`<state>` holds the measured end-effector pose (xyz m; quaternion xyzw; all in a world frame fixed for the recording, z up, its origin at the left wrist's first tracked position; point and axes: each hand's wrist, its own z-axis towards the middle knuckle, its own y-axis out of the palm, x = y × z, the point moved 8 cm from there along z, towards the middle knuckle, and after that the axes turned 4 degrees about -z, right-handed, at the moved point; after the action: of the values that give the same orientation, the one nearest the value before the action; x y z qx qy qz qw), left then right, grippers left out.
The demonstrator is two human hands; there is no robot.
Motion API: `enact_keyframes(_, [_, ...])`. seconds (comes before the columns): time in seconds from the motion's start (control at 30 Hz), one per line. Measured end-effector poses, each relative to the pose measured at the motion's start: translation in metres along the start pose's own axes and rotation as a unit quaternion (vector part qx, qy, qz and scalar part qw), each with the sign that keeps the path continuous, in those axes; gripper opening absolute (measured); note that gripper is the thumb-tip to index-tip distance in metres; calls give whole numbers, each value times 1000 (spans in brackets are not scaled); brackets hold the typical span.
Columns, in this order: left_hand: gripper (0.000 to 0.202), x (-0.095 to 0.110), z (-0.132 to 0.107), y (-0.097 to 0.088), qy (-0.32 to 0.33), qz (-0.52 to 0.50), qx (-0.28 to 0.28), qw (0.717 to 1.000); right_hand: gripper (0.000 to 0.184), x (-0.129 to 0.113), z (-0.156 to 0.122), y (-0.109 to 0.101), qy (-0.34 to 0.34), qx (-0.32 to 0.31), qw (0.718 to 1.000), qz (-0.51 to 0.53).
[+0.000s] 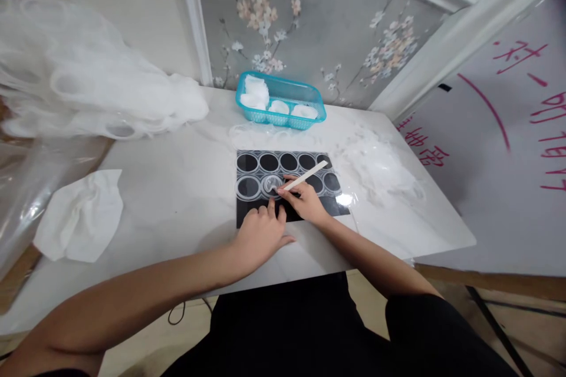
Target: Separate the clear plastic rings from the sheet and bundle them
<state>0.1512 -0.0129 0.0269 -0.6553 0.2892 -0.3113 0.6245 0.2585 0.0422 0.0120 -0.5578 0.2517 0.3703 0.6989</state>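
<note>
A black sheet (260, 207) printed with two rows of pale-rimmed circles lies on the white table. My right hand (305, 200) grips a long, flat white stick (309, 174), held slanting up to the right. The stick's lower end is at a clear round piece (271, 183) in the front row, and its tip is too small to make out. My left hand (262, 232) rests on the front part of the sheet, palm down with fingers spread. Its index fingertip is close to the round piece.
A blue plastic basket (309, 91) with white round stacks stands behind the sheet. Clear film scraps (380, 168) lie to the right. A large heap of white film (97, 70) is at the back left, with a crumpled white cloth (82, 215) nearer. A whiteboard (486, 200) stands right.
</note>
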Motion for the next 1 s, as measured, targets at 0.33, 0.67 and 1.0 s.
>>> enact_keyframes(0.33, [76, -10, 4, -7, -9, -55, -29, 998, 18, -37, -14, 9, -201, -60, 941, -265])
enact_keyframes(0.67, [73, -13, 2, -15, -1, -66, -26, 997, 23, -52, 57, -8, -137, 96, 962, -217])
enact_keyframes(1.0, [91, -20, 6, -1, -41, -50, -38, 997, 26, -37, 65, -45, -81, 139, 981, -105])
